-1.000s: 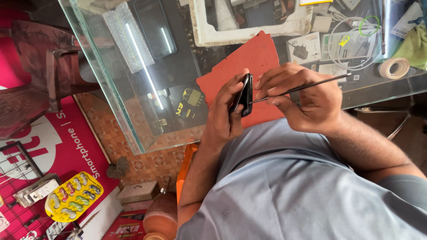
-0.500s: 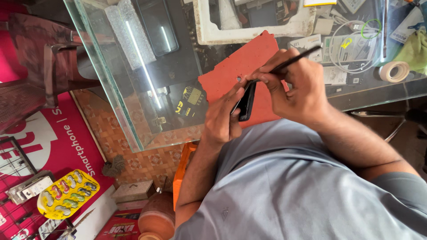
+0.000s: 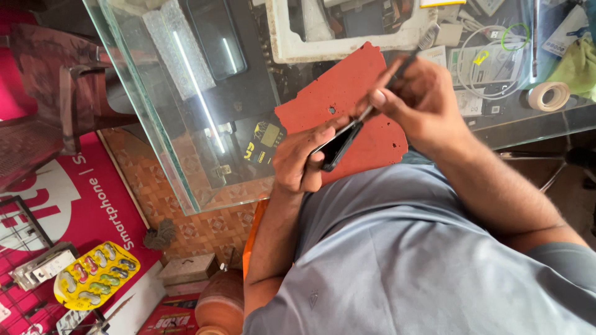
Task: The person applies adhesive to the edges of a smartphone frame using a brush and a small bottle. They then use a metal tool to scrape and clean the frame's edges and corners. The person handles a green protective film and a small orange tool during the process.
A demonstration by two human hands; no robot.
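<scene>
My left hand [image 3: 302, 162] is closed around a small black phone [image 3: 338, 146] and holds it edge-up over the near edge of a red work mat [image 3: 347, 93]. My right hand [image 3: 425, 102] pinches a thin dark metal tool [image 3: 397, 71]. The tool's tip rests at the phone's upper edge. Both hands hover just above the glass counter [image 3: 186, 93], close to my grey shirt.
A white tray [image 3: 347, 43] with parts lies beyond the mat. A tape roll [image 3: 549, 96], coiled white cables [image 3: 490, 56] and a green cloth [image 3: 574, 65] sit at the right. Below left, on the floor side, lies a yellow card [image 3: 96, 276] of small items.
The right hand has swung the tool from lying level above the phone to pointing down, its tip now at the phone's edge. The left hand has tilted the phone slightly.
</scene>
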